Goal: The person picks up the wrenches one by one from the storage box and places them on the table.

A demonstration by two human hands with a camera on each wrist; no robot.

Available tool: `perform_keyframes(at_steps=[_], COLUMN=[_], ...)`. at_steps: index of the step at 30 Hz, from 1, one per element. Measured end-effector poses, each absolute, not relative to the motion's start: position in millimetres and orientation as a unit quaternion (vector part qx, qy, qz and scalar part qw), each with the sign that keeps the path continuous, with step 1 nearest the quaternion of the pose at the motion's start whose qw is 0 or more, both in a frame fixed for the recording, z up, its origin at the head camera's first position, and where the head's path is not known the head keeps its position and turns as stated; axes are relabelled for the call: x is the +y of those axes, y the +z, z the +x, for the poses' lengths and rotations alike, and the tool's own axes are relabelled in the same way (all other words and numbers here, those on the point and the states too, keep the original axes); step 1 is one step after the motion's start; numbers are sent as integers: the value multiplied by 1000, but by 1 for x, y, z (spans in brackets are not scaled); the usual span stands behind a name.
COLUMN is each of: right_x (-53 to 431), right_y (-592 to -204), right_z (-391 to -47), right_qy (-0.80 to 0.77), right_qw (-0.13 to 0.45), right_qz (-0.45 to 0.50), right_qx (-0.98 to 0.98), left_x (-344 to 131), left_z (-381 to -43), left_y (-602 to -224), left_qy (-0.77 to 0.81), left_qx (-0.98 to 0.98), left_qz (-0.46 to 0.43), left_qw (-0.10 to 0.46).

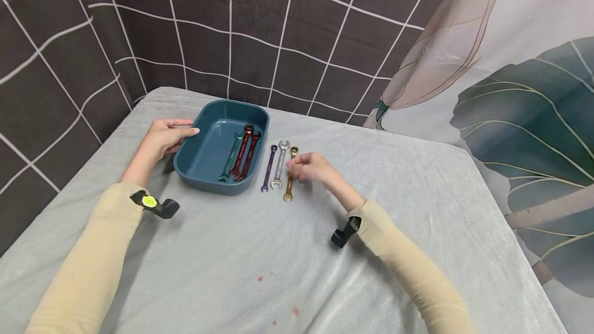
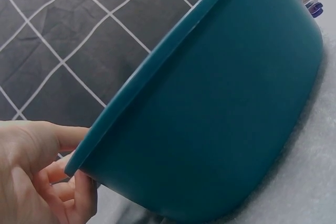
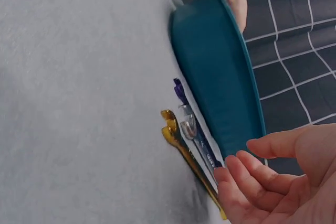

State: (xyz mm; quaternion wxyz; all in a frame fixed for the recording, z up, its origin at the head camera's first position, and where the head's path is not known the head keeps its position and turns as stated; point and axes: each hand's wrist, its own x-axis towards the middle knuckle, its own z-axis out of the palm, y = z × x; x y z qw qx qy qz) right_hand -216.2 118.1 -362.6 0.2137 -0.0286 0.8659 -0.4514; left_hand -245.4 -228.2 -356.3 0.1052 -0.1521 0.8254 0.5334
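Note:
A blue-green rectangular tub [image 1: 211,188] stands on the cloth, and my left hand [image 1: 163,134] pinches its left rim between thumb and fingers. Inside, along the right side, lie a green wrench [image 1: 231,156] and two red wrenches [image 1: 240,154]. Right of the tub lie a purple wrench [image 1: 269,169], a silver wrench [image 1: 280,165] and a gold wrench [image 1: 289,186], side by side. My right hand [image 1: 315,167] is over the gold wrench's upper part. In the right wrist view its fingers are loosely bent with the thumb apart; whether a fingertip touches the gold wrench [image 3: 184,153] is unclear.
A pale grey cloth [image 1: 223,262] covers the table, with a few small reddish spots near the front. A dark gridded curtain [image 1: 260,24] hangs behind and to the left. A leaf-patterned curtain [image 1: 524,117] hangs at the right.

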Motion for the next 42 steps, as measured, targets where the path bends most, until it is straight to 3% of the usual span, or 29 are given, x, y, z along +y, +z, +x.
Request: perform_keyframes(at_steps=[42], right_x=[73], right_y=[-317], right_z=[-219], right_qy=[-479], right_qw=[197], right_qz=[-82], right_qx=[852], left_x=[-229], left_z=[-249], left_y=[-360], left_qy=[535], left_qx=[825], left_qz=[-145], left_qw=[109])
